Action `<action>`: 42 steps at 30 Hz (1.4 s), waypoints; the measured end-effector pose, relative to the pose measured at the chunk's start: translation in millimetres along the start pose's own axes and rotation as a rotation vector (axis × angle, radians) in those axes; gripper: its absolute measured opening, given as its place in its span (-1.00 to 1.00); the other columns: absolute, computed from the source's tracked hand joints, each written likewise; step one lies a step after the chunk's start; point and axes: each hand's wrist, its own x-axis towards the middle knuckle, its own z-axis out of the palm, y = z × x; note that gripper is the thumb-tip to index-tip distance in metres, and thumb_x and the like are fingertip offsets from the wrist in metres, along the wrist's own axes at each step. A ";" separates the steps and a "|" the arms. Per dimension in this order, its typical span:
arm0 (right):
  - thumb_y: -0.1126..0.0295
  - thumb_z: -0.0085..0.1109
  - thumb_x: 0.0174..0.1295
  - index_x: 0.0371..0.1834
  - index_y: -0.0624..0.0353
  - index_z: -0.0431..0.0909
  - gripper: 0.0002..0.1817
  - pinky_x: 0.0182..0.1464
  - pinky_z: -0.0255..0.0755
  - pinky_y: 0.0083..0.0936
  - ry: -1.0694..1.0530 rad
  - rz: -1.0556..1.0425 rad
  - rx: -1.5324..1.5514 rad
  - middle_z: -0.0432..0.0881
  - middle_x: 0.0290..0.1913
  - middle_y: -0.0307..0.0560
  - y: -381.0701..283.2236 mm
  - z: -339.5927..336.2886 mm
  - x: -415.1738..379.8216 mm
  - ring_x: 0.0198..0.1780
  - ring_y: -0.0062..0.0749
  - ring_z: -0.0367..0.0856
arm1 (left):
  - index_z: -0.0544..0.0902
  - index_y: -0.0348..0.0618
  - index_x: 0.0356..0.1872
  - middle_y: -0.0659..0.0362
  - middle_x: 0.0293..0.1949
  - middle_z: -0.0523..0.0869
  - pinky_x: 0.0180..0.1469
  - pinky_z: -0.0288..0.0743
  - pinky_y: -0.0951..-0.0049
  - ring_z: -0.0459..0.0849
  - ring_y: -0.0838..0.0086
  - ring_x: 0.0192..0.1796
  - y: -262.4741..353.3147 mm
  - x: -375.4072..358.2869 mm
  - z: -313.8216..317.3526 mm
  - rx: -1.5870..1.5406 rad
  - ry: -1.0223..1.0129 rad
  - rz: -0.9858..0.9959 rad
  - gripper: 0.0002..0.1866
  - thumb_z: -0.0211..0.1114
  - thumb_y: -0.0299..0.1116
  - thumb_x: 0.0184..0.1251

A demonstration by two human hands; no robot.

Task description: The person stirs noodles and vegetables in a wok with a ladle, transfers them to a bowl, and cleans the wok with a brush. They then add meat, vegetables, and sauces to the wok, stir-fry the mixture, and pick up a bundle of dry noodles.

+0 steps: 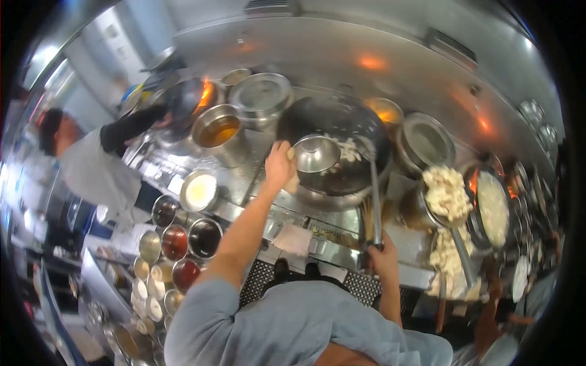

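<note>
The steel bowl is over the dark wok, left of white food; the left hand grips its left side, fingers curled. The right hand closes around the near end of the long-handled utensil.

Glossy brushed metal forms the back wall; the shirt is matt cloth.

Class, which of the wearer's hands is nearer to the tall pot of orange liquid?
Left. The left hand is at the left edge of the wok, just right of the pot; the right hand is farther off, gripping a long-handled tool.
</note>
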 end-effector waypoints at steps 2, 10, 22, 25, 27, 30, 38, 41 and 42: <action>0.56 0.10 0.13 0.41 0.20 0.28 -0.33 -0.75 0.21 -0.60 0.005 -0.024 0.028 0.48 -0.59 -0.25 -5.7 5.3 17.7 -0.77 -0.60 0.34 | 0.57 -0.19 -0.04 -0.09 -0.02 0.61 -0.01 0.51 0.06 0.61 -0.06 -0.02 -27.0 -44.3 -30.3 -0.160 0.118 -0.204 -0.67 0.28 -0.41 0.13; 0.48 0.04 0.07 -0.15 0.35 0.46 -0.73 -0.61 0.34 -0.34 -0.269 -0.401 -0.188 0.50 -0.60 -0.06 -143.0 128.5 254.7 -0.70 -0.36 0.49 | 0.53 -0.23 -0.06 0.18 -0.28 0.62 -0.27 0.55 0.41 0.61 0.49 -0.31 -18.9 -348.0 -196.0 -0.786 0.385 -1.133 -0.75 0.24 -0.51 0.23; 0.57 0.04 0.19 -0.31 0.34 0.35 -0.91 -0.58 0.41 -0.64 -0.928 0.522 1.386 0.38 -0.53 -0.24 -167.3 295.8 416.2 -0.60 -0.55 0.46 | 0.56 -0.28 -0.27 0.18 -0.38 0.62 -0.30 0.48 0.45 0.58 0.50 -0.36 56.5 -494.7 -187.7 -0.378 0.557 -1.359 -0.86 0.28 -0.50 0.16; 0.56 0.07 0.20 -0.18 0.36 0.29 -0.80 -0.57 0.42 -0.66 -0.981 0.551 1.412 0.39 -0.51 -0.26 -172.2 258.4 373.2 -0.59 -0.57 0.44 | 0.56 -0.26 -0.26 0.19 -0.37 0.62 -0.30 0.47 0.46 0.57 0.52 -0.37 43.4 -448.9 -205.0 -0.610 0.531 -1.333 -0.86 0.28 -0.47 0.18; 0.55 0.05 0.22 -0.03 0.42 0.25 -0.70 -0.59 0.39 -0.66 -0.918 0.499 1.393 0.38 -0.52 -0.27 -178.5 225.5 330.0 -0.61 -0.59 0.42 | 0.56 -0.25 -0.26 0.21 -0.37 0.62 -0.29 0.46 0.47 0.56 0.54 -0.37 11.4 -436.3 -211.4 -0.617 0.414 -1.270 -0.87 0.27 -0.48 0.19; 0.53 0.03 0.24 0.14 0.48 0.20 -0.57 -0.62 0.32 -0.67 -0.871 0.443 1.308 0.37 -0.52 -0.27 -182.0 169.8 265.4 -0.61 -0.64 0.39 | 0.55 -0.22 -0.24 0.26 -0.37 0.61 -0.33 0.42 0.52 0.52 0.59 -0.38 -38.5 -417.3 -210.3 -0.613 0.253 -1.168 -0.89 0.26 -0.50 0.22; 0.49 0.04 0.18 -0.02 0.40 0.42 -0.69 -0.65 0.24 -0.63 -0.396 0.277 0.521 0.44 -0.55 -0.21 -152.8 58.4 136.4 -0.71 -0.57 0.33 | 0.56 -0.19 -0.19 0.33 -0.39 0.61 -0.40 0.34 0.63 0.50 0.67 -0.41 -90.6 -358.2 -212.6 -0.810 -0.020 -1.072 -0.85 0.31 -0.48 0.26; 0.47 0.04 0.11 0.00 0.42 0.44 -0.63 -0.64 0.32 -0.47 -0.148 -0.022 -0.277 0.50 -0.56 -0.11 -133.0 65.3 131.7 -0.74 -0.40 0.41 | 0.57 -0.19 -0.15 0.34 -0.39 0.61 -0.41 0.34 0.64 0.51 0.67 -0.41 -98.4 -370.2 -211.1 -0.793 -0.051 -1.083 -0.83 0.31 -0.48 0.26; 0.47 0.04 0.09 0.01 0.44 0.44 -0.61 -0.63 0.35 -0.40 -0.049 -0.182 -0.585 0.52 -0.56 -0.07 -127.8 76.6 137.6 -0.74 -0.34 0.43 | 0.58 -0.19 -0.15 0.33 -0.38 0.62 -0.41 0.34 0.63 0.51 0.66 -0.41 -96.7 -373.9 -212.4 -0.750 -0.046 -1.095 -0.83 0.30 -0.48 0.26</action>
